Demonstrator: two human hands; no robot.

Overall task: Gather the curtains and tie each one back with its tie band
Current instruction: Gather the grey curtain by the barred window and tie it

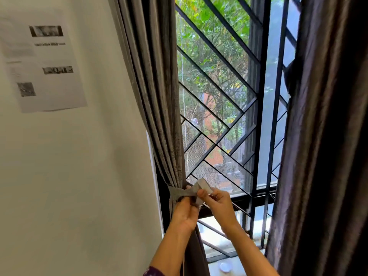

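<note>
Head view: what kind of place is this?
Probably a room in a home or lodging, at a window: grey curtain being tied back, black window grille with trees outside, printed sheet stuck on the white wall.

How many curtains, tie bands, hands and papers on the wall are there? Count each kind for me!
Curtains: 2, the grey curtain and the dark brown curtain
Tie bands: 1, the tie band round the grey one
Hands: 2, the left hand and the right hand, both holding the band
Papers: 1, the printed sheet
Total: 6
</note>
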